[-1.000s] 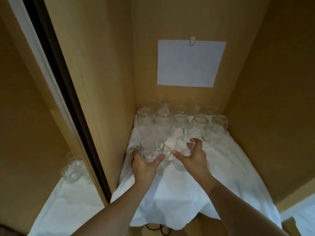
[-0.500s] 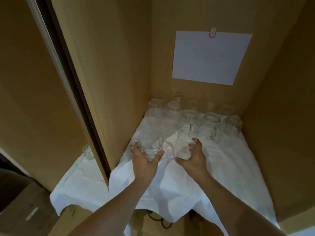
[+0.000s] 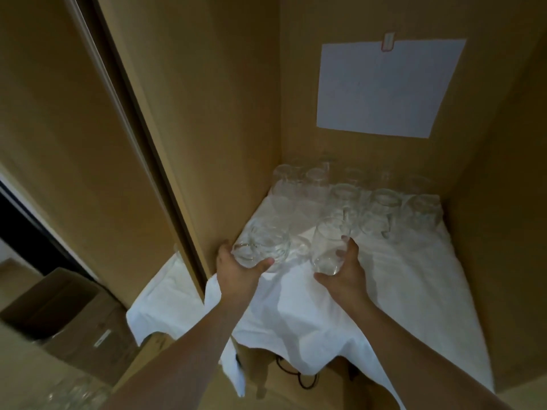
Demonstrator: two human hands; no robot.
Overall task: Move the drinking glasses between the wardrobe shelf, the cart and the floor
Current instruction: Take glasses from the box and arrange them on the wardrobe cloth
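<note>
I see my left hand (image 3: 236,270) gripping a handled glass (image 3: 260,247), tilted; my right hand (image 3: 343,267) grips a taller glass (image 3: 328,250), leaning away. Both are near the front of the cloth-covered shelf (image 3: 414,291), the remaining glasses (image 3: 355,196) standing farther back by the wall.

No text or label can be read

Dim, warm light; soft motion blur throughout, wide-angle bending at the edges, forearm shadows on the white cloth (image 3: 384,291).

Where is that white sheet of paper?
In the head view, the white sheet of paper hangs from a small clip on the wardrobe's back wall, upper right, above the cluster of glasses on the cloth-covered shelf.
</note>
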